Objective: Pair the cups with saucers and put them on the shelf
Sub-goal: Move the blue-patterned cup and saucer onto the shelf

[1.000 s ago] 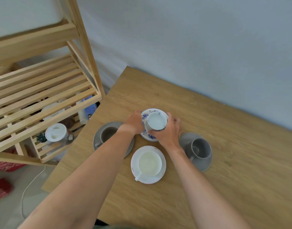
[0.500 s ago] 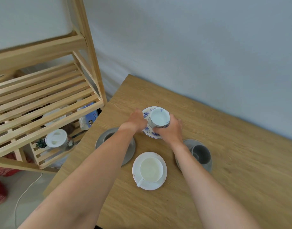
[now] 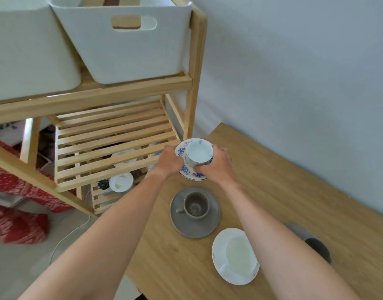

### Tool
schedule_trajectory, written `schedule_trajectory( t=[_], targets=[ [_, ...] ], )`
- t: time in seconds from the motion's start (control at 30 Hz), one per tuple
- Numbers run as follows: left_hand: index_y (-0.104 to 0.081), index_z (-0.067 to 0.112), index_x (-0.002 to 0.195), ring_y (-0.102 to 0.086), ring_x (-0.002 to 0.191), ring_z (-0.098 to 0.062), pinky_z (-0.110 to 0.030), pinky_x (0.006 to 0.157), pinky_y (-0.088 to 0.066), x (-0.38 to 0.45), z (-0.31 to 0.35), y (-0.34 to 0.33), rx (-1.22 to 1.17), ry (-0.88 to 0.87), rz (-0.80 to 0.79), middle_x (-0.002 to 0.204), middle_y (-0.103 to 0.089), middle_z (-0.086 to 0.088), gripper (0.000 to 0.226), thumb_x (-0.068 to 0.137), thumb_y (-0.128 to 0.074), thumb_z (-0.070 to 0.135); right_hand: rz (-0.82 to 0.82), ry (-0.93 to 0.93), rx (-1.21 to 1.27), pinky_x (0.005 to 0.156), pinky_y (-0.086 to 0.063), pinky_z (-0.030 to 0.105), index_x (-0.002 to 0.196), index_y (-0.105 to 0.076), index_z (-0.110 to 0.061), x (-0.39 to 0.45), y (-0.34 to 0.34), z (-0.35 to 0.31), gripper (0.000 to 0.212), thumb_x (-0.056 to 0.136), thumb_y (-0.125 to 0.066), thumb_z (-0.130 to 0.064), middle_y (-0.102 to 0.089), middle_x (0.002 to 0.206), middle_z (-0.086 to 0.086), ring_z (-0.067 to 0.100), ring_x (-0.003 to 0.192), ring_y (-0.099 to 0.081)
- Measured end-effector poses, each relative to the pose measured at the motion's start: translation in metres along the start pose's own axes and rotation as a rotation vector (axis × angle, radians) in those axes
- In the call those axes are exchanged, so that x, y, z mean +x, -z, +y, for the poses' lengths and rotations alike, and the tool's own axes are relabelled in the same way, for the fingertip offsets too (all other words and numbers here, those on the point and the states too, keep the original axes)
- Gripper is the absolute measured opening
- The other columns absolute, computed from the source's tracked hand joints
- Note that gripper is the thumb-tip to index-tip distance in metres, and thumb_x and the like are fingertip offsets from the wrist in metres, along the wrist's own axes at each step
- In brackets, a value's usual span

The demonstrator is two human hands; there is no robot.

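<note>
Beside shelf (image 3: 112, 135), both hands' fingers (image 3: 224, 153) grip floral saucer (image 3: 182, 151).

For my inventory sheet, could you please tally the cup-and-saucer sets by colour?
Blue-floral: 1, set held between left hand and right hand, near the shelf.
Grey: 2, one in full view, one mostly behind the right arm.
White: 1, set on the table.
Total: 4 sets.

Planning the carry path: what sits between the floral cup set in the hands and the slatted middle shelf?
Head view: nothing. The floral saucer is at the table's corner, and only open air separates it from the bare slatted shelf.
</note>
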State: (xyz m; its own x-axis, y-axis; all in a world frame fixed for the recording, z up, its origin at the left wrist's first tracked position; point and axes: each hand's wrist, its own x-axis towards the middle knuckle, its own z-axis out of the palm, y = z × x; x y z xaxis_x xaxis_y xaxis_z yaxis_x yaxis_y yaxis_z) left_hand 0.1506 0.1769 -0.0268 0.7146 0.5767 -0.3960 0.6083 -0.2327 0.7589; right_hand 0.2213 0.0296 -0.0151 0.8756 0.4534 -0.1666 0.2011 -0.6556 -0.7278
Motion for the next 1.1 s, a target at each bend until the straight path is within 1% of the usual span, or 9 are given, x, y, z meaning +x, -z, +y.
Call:
schedule_trajectory(
  t=[0.07, 0.23, 0.33, 0.43, 0.5, 0.7, 0.87, 1.0, 1.1],
  targets=[
    [-0.056, 0.003, 0.126, -0.071, 0.100, -0.032, -0.037, 0.060, -0.062, 0.010, -0.020, 0.022, -0.049, 0.040, 0.038, 0.115, -0.069, -0.014, 0.037, 0.089, -0.054, 0.009, -0.054, 0.046, -0.023, 0.084, -0.030, 0.022, 0.128, -0.052, -0.017, 0.010, -0.023, -0.019, 0.073, 0.063, -0.085, -0.021, -0.053, 0.121, 0.008, 0.024, 0.127, -0.039],
    [-0.060, 0.003, 0.119, -0.069, 0.108, -0.031, -0.043, 0.072, -0.063, 0.034, -0.072, 0.064, -0.147, 0.180, 0.132, 0.110, -0.070, -0.010, 0.050, 0.071, -0.051, 0.016, -0.173, 0.064, -0.068, 0.095, -0.044, 0.032, 0.136, -0.044, -0.018, 0.028, -0.080, -0.053, 0.086, 0.061, -0.087, -0.020, -0.046, 0.127, 0.008, 0.025, 0.127, -0.042],
    [-0.047, 0.002, 0.125, -0.053, 0.107, -0.023, -0.037, 0.082, -0.049, 0.038, -0.086, 0.076, -0.137, 0.242, 0.180, 0.114, -0.055, -0.007, 0.034, 0.091, -0.050, 0.003, -0.221, 0.043, -0.109, 0.102, -0.046, 0.041, 0.138, -0.040, -0.020, 0.038, -0.113, -0.062, 0.088, 0.063, -0.086, -0.022, -0.042, 0.130, 0.009, 0.028, 0.128, -0.042],
    [-0.046, 0.005, 0.120, -0.056, 0.108, -0.029, -0.046, 0.087, -0.057, 0.054, -0.107, 0.082, -0.184, 0.269, 0.185, 0.119, -0.055, -0.012, 0.030, 0.090, -0.050, 0.000, -0.252, -0.006, -0.145, 0.100, -0.048, 0.044, 0.136, -0.038, -0.021, 0.049, -0.139, -0.068, 0.083, 0.067, -0.084, -0.021, -0.040, 0.131, 0.009, 0.031, 0.126, -0.045],
    [-0.047, 0.005, 0.115, -0.060, 0.108, -0.031, -0.051, 0.079, -0.063, 0.068, -0.118, 0.085, -0.222, 0.288, 0.173, 0.117, -0.056, -0.012, 0.030, 0.086, -0.053, 0.002, -0.237, -0.041, -0.152, 0.095, -0.052, 0.044, 0.135, -0.037, -0.021, 0.058, -0.152, -0.070, 0.080, 0.069, -0.083, -0.018, -0.041, 0.130, 0.009, 0.030, 0.122, -0.049],
    [-0.061, 0.001, 0.113, -0.066, 0.102, -0.031, -0.027, 0.047, -0.056, 0.114, -0.142, 0.083, -0.300, 0.343, 0.177, 0.115, -0.066, -0.018, 0.050, 0.067, -0.045, 0.008, -0.221, -0.102, -0.103, 0.089, -0.049, 0.035, 0.137, -0.038, -0.014, 0.083, -0.173, -0.073, 0.063, 0.083, -0.069, -0.009, -0.041, 0.135, 0.014, 0.031, 0.120, -0.052],
    [-0.046, 0.010, 0.115, -0.063, 0.107, -0.031, -0.052, 0.079, -0.063, 0.143, -0.147, 0.080, -0.361, 0.383, 0.202, 0.120, -0.056, -0.013, 0.030, 0.086, -0.052, 0.006, -0.241, -0.110, -0.047, 0.091, -0.053, 0.038, 0.129, -0.045, -0.014, 0.103, -0.182, -0.073, 0.060, 0.074, -0.068, -0.003, -0.050, 0.127, 0.010, 0.029, 0.116, -0.053],
    [-0.055, 0.013, 0.114, -0.071, 0.102, -0.036, -0.047, 0.067, -0.067, 0.165, -0.146, 0.082, -0.305, 0.380, 0.210, 0.116, -0.067, -0.012, 0.030, 0.085, -0.057, 0.020, -0.199, -0.120, -0.004, 0.097, -0.048, 0.036, 0.135, -0.043, -0.014, 0.123, -0.185, -0.073, 0.066, 0.075, -0.066, 0.002, -0.048, 0.130, 0.009, 0.027, 0.121, -0.050],
    [-0.058, 0.007, 0.117, -0.071, 0.102, -0.039, -0.031, 0.042, -0.060, 0.171, -0.128, 0.088, -0.238, 0.335, 0.207, 0.117, -0.064, -0.014, 0.031, 0.087, -0.056, 0.016, -0.166, -0.124, 0.022, 0.088, -0.044, 0.025, 0.136, -0.043, -0.012, 0.137, -0.184, -0.073, 0.065, 0.077, -0.065, 0.008, -0.048, 0.132, 0.009, 0.023, 0.118, -0.049]
  ],
)
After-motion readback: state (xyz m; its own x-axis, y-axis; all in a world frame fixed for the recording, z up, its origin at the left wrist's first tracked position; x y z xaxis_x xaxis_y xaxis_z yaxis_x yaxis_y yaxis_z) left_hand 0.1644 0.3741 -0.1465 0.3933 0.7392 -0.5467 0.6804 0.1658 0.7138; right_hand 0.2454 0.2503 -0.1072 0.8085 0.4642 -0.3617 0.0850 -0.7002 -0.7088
